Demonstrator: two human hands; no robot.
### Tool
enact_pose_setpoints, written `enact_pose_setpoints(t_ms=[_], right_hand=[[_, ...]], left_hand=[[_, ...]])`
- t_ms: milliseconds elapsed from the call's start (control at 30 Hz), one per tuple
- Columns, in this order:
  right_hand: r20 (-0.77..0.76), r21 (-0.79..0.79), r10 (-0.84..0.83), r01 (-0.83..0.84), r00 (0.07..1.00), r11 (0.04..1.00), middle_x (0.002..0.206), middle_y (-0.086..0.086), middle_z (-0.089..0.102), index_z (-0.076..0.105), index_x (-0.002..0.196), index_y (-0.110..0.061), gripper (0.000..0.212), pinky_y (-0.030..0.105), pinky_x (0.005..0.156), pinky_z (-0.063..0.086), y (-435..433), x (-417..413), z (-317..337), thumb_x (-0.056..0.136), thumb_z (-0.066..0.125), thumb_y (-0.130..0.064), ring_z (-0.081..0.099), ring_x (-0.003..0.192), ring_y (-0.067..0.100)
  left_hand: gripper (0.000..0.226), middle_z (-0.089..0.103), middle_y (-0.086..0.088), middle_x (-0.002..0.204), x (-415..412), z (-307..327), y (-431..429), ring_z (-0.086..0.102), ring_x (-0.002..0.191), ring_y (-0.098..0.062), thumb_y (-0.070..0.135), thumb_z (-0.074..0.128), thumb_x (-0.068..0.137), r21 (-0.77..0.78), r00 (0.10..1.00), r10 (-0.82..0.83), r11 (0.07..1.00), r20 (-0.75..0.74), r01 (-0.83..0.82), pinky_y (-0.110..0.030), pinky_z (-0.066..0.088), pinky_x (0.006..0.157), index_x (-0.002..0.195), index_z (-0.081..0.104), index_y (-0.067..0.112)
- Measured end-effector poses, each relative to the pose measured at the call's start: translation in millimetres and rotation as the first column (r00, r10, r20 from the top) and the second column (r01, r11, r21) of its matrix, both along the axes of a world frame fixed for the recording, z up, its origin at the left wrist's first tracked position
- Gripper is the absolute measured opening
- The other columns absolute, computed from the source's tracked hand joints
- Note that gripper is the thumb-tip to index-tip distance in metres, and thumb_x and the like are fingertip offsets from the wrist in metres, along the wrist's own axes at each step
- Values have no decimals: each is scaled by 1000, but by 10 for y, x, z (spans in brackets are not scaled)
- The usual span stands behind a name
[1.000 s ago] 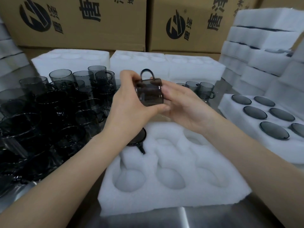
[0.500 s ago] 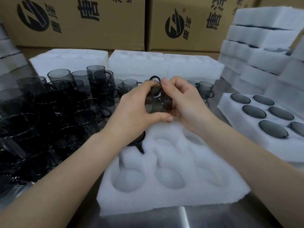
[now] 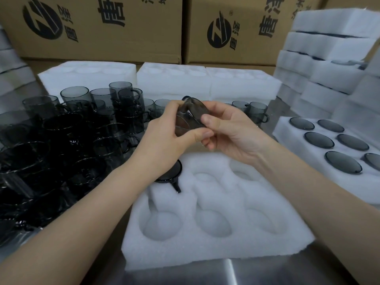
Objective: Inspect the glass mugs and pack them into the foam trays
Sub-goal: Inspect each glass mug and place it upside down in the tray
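"Grey smoked glass, is that what the hands have?"

"Yes, one glass mug (image 3: 190, 118), held in the air between them, above the far edge of the foam tray (image 3: 216, 243) in front."

"How is each hand placed?"

"The left hand (image 3: 164, 136) curls over the mug's left side, thumb along the near edge. The right hand (image 3: 232, 130) pinches the right side with its thumb on top and its fingers beneath. Both are closed round it."

"Is the mug upright?"

"No, it is tipped over, with the handle at the far top by the left fingers. Whether the mouth or the base faces the camera, I cannot tell."

"And below?"

"The tray lies on the steel bench (image 3: 246, 272) and has two rows of three pockets. The far-left pocket holds a packed mug (image 3: 171, 171), partly hidden under the left wrist, its handle set in the slot towards the person. The other pockets show bare foam."

"To the left?"

"A dense crowd of loose mugs (image 3: 61, 140), upright and touching. A few more (image 3: 257, 110) stand beyond the hands."

"To the right?"

"A filled tray (image 3: 287, 140) with mugs seated base up; six dark discs (image 3: 343, 161) show, the last cut by the frame. Behind it rise stacks of foam trays (image 3: 329, 58)."

"At the back?"

"White foam trays (image 3: 205, 83) lie side by side, and cardboard boxes (image 3: 102, 27) with black print stand behind them."
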State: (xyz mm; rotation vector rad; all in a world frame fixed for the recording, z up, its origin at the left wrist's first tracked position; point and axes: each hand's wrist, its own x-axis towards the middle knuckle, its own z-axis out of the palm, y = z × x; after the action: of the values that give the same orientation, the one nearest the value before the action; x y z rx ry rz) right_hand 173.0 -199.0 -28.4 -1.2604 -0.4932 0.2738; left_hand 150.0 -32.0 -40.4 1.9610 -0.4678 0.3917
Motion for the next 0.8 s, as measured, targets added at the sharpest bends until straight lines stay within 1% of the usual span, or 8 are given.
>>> enact_pose_setpoints(t_ms=[133,200,267,367,433,500,633,800], right_hand=[[84,-86,-204,211,975,974,61,5,62,53,85,-9,32,20,33,39,68,-26,-16,71,71,-31,51,36,17],[160,-126,-300,321,940,939,58,8,58,50,77,-9,35,22,32,39,85,-28,-10,77,66,-40,50,34,21],[182,-142,-371,398,910,906,61,11,54,50,78,-8,35,25,33,40,86,-19,12,92,60,-39,50,35,24],[142,-180,-318,340,937,923,76,7,62,59,88,-15,23,30,43,51,56,-23,41,101,50,-32,63,53,23],[109,-188,-179,197,978,962,95,3,70,65,103,-22,20,39,63,59,30,-19,36,101,47,-31,71,77,26],[93,-140,-83,96,992,985,106,1,70,64,115,-21,24,37,79,58,-3,-4,35,99,48,-28,69,92,23],[128,-57,-69,77,989,995,98,3,71,64,112,-7,31,24,73,53,8,-1,46,85,54,-20,65,89,15],[240,-72,-255,280,937,957,89,12,69,70,92,-4,24,37,78,47,52,22,-16,75,66,-20,58,85,25]], left_hand=[[53,61,21,89,-2,15,-8,56,82,17,46,78,71,139,999,-22,990,46,15,-2,38,70,110,44,36],[57,61,18,99,-7,16,-19,57,91,12,51,77,70,177,998,-53,983,42,44,-6,41,76,114,43,37],[67,59,16,112,-5,8,-35,56,103,4,53,74,68,220,996,-69,974,53,55,-20,45,89,124,40,38],[81,53,17,117,-15,8,-44,55,108,0,39,80,69,226,994,-58,974,98,35,-25,46,91,130,27,45],[86,55,18,106,-11,6,-25,60,95,1,24,82,68,163,992,-23,987,122,3,-22,50,82,125,23,45],[88,54,20,100,2,-6,-12,60,89,1,11,79,68,111,992,-3,994,130,-12,-17,50,78,126,20,42],[78,53,22,101,32,-1,2,55,91,11,1,74,65,100,997,13,995,73,-20,-3,40,72,124,33,30],[65,58,18,96,56,-7,24,54,87,9,-2,74,63,78,998,41,996,56,-45,-3,40,71,115,47,26]])
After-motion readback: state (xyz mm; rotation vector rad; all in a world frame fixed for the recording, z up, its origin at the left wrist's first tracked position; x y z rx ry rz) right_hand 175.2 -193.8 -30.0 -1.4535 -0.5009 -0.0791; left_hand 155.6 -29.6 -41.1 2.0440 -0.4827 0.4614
